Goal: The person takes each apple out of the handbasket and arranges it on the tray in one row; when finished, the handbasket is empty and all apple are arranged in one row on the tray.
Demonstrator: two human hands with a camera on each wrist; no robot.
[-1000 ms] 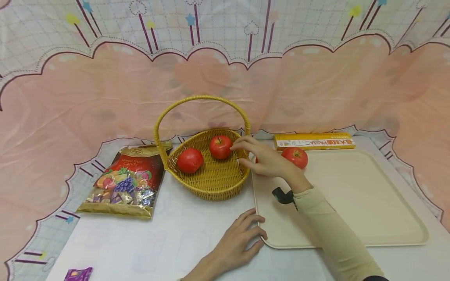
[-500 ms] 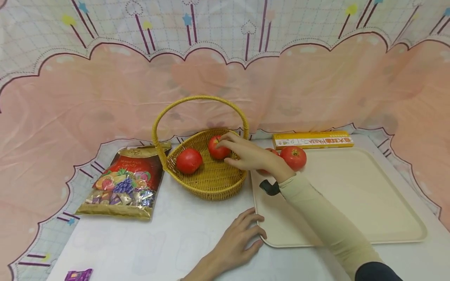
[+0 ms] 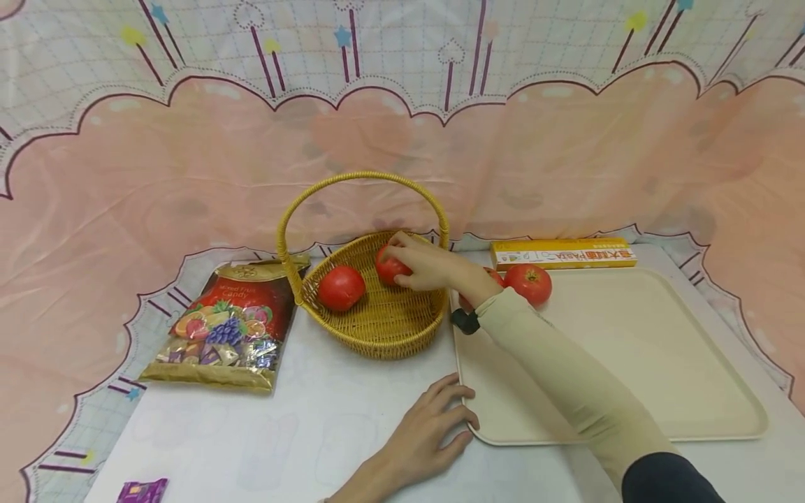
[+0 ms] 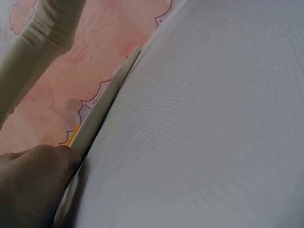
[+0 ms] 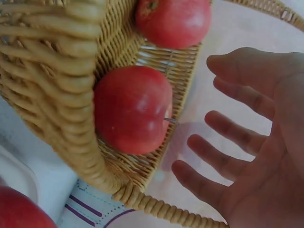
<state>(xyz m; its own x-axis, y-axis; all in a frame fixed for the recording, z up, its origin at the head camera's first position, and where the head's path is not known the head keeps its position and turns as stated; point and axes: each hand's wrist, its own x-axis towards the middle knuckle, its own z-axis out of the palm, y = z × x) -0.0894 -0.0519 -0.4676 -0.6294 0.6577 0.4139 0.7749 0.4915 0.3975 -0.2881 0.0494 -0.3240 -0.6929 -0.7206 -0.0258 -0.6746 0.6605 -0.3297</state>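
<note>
My right hand (image 3: 430, 267) reaches over the wicker basket (image 3: 380, 346), at the right-hand red apple (image 3: 386, 271) inside it. In the right wrist view, the spread fingers of that hand (image 5: 266, 135) face the apple (image 5: 130, 111), with a gap between them. A second apple (image 3: 342, 288) lies at the basket's left side. Near the front left corner of the beige tray (image 3: 629, 363), my left hand (image 3: 428, 433) rests its fingertips on the rim. Two more apples sit at the tray's back left: one in full sight (image 3: 528, 284), the other partly behind my right wrist.
A bag of mixed fruit candy (image 3: 226, 325) lies left of the basket, whose tall handle (image 3: 363, 175) arches overhead. Behind the tray stands a yellow and white pasta box (image 3: 562, 253). A small purple wrapped candy (image 3: 142, 491) is at the front left.
My right hand has moved left and lower into the basket, from its right rim to over the right-hand apple. The left hand stays on the tray's rim.
</note>
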